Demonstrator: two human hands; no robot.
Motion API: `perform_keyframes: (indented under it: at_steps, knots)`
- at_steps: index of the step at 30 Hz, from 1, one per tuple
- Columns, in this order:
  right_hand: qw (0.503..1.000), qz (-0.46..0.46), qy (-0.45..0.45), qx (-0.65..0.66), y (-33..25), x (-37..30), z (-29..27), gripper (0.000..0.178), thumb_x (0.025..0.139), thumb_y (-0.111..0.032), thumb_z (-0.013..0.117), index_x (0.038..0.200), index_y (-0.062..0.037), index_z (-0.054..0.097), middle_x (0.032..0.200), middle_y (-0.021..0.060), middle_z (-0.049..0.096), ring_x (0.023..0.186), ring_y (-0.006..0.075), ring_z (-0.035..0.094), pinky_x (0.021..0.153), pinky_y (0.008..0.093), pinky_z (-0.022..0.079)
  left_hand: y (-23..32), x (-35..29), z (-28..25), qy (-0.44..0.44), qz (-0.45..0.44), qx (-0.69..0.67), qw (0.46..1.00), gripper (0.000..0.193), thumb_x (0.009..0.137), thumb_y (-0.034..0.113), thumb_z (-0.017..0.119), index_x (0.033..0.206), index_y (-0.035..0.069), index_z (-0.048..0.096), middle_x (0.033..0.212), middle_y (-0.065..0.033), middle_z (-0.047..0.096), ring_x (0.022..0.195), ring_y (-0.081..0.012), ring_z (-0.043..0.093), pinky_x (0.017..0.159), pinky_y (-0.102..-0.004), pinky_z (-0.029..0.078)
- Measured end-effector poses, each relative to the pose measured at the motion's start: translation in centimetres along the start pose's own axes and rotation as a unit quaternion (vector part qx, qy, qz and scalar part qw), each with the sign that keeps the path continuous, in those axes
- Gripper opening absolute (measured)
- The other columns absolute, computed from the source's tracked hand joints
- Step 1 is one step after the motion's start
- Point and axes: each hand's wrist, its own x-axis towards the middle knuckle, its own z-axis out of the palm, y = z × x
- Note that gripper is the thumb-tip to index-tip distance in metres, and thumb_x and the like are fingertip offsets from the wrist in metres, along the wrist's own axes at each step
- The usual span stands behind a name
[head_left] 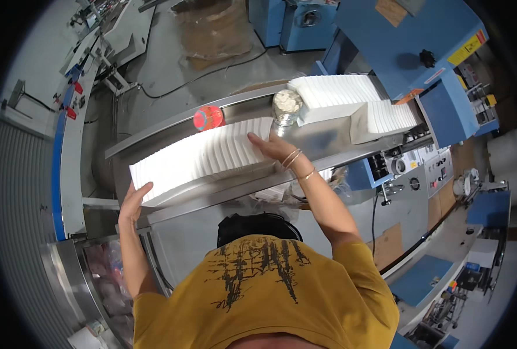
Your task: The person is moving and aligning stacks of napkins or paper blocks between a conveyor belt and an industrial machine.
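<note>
A long row of thin white packs or folded sheets, standing on edge side by side, lies in a metal trough. At its left end is my left hand, thumb on the near side and the other fingers mostly hidden behind the end. My right hand grips the opposite end, with its thumb on top and its fingers partly hidden. Between them the two hands squeeze the row, which bows slightly. Just beyond the row sits a round red-orange tub or lid. A clear jar with pale contents stands past my right hand.
More white rows fill the trough's right end, one at the back and one nearer. A large blue machine adjoins that end. A control panel is at right. Behind the trough, a plastic-wrapped brown bundle and a black cable lie on the floor.
</note>
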Motion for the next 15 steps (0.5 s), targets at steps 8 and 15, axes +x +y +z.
perform_keyframes:
  at_steps: [8,15]
  knots:
    - [0.959,-0.025,0.129,-0.25,-0.7,3.6,-3.5,0.08,0.083,-0.062,0.057,0.119,0.0109,0.054,0.115,0.0332,0.059,0.114,0.04,0.056,0.097,0.0406,0.043,-1.0,-1.1,1.2,0.027,0.034,-0.017,0.999,0.079,0.082,0.02,0.072,0.144,-0.002,0.029,0.138,-0.0144,0.045,0.129,-0.0241,0.041,0.108,-0.0326,0.028]
    - [0.806,-0.14,0.301,-0.489,-9.2,4.6,2.3,0.077,0.077,-0.067,0.06,0.111,0.0012,0.056,0.106,0.025,0.064,0.101,0.0403,0.061,0.087,0.0475,0.045,-0.4,-1.0,3.5,0.026,0.038,0.003,0.999,0.09,0.079,0.029,0.075,0.144,-0.003,0.022,0.141,-0.0184,0.04,0.132,-0.0273,0.036,0.111,-0.035,0.024]
